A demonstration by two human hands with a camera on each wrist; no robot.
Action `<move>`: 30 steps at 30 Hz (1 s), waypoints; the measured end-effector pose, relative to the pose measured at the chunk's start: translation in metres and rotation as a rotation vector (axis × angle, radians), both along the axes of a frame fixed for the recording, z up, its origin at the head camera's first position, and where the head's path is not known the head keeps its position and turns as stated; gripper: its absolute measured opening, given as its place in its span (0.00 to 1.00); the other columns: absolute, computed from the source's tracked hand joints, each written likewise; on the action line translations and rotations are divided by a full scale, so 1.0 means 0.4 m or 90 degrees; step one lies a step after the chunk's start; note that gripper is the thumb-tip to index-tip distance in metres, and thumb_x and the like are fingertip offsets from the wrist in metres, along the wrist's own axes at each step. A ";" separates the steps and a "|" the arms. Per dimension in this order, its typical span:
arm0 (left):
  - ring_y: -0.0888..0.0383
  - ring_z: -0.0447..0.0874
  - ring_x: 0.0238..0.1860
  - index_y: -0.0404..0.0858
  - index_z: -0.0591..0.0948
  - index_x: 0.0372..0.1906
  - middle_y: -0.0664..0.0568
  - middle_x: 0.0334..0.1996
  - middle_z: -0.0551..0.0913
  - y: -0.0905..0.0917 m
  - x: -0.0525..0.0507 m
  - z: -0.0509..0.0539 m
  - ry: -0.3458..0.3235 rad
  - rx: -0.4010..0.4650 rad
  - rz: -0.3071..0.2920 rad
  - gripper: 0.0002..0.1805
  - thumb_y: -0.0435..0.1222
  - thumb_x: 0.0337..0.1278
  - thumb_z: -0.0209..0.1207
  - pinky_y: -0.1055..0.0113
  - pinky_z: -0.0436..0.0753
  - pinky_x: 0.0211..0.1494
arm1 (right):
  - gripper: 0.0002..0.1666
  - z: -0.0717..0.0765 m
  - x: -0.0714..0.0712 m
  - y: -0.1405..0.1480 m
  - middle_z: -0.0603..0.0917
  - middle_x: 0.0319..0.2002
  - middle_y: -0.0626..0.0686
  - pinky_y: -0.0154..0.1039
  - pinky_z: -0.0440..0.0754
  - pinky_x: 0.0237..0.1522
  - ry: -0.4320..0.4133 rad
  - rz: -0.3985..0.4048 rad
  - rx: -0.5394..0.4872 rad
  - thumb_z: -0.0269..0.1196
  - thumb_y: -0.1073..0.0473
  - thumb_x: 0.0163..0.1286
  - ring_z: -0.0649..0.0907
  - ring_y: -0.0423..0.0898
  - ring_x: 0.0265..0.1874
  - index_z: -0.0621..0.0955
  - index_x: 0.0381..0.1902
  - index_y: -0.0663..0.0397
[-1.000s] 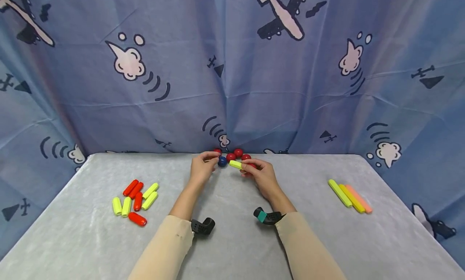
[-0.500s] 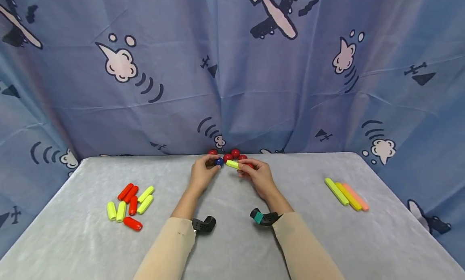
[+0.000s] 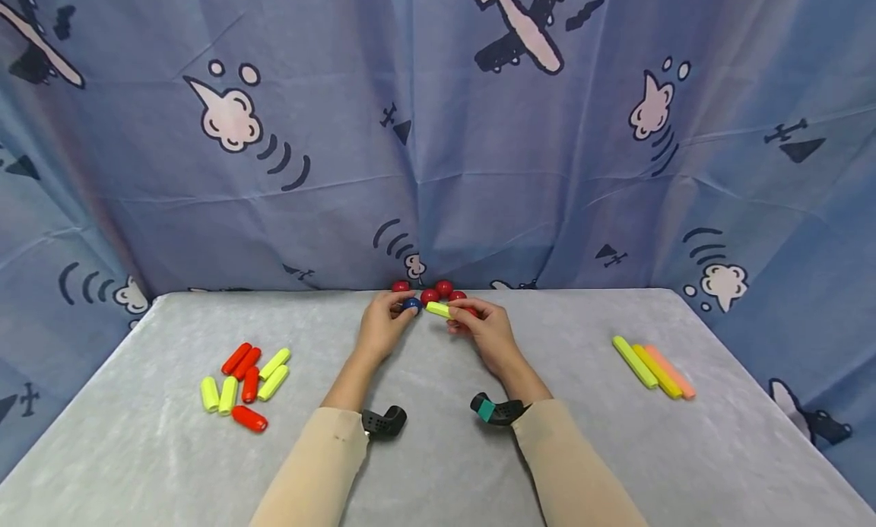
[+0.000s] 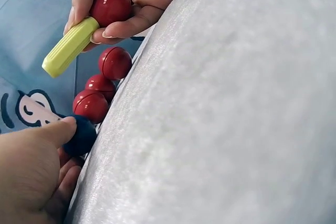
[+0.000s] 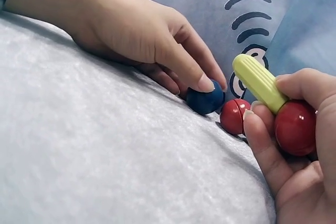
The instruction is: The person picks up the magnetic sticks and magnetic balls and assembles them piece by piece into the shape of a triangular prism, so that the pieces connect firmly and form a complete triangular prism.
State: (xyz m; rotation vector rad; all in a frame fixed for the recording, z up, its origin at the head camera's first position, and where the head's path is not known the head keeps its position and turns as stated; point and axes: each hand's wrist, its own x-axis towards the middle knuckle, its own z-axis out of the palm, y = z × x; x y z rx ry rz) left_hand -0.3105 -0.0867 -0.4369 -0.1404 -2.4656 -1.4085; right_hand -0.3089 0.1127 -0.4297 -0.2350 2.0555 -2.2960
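Note:
My left hand pinches a dark blue ball between thumb and fingers, at the far edge of the grey cloth-covered table. To its right, my right hand holds a short yellow-green ribbed stick and a shiny red ball together. The stick's end meets the ball, but whether they are joined cannot be told. Several more red balls lie beside the blue one along the back edge. In the right wrist view, one red ball shows between the two hands.
On the left of the table lies a loose group of red sticks and yellow-green sticks. Three longer pieces lie side by side at right: yellow-green, yellow and orange. A patterned blue curtain hangs behind.
The left hand's thumb and fingers have closed on the blue ball. The right hand keeps its hold on the stick and red ball. The head view has shifted slightly.

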 end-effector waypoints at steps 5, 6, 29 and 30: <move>0.47 0.88 0.53 0.36 0.85 0.56 0.40 0.53 0.87 -0.001 0.002 -0.001 -0.001 0.037 0.017 0.18 0.35 0.62 0.67 0.56 0.86 0.57 | 0.18 0.000 -0.002 0.000 0.85 0.43 0.53 0.33 0.88 0.38 -0.001 -0.006 0.004 0.64 0.67 0.70 0.88 0.42 0.30 0.81 0.55 0.72; 0.47 0.89 0.52 0.35 0.85 0.56 0.40 0.53 0.87 -0.002 0.002 -0.002 0.001 0.054 0.017 0.18 0.35 0.62 0.67 0.57 0.86 0.56 | 0.18 0.000 -0.002 0.000 0.85 0.43 0.54 0.33 0.88 0.38 -0.001 -0.006 0.004 0.64 0.67 0.70 0.88 0.42 0.30 0.81 0.55 0.73; 0.42 0.89 0.41 0.36 0.86 0.54 0.37 0.47 0.88 -0.007 0.002 0.004 -0.025 0.282 -0.057 0.17 0.36 0.62 0.68 0.66 0.89 0.40 | 0.17 0.000 0.001 -0.004 0.83 0.48 0.57 0.31 0.88 0.36 -0.010 -0.041 0.016 0.62 0.67 0.71 0.87 0.38 0.32 0.81 0.55 0.71; 0.40 0.88 0.42 0.35 0.86 0.54 0.36 0.47 0.88 -0.007 0.002 0.005 -0.022 0.284 -0.061 0.17 0.36 0.62 0.68 0.65 0.89 0.41 | 0.17 0.001 0.001 -0.004 0.83 0.48 0.57 0.31 0.87 0.36 -0.008 -0.042 0.016 0.62 0.68 0.71 0.87 0.38 0.32 0.81 0.55 0.71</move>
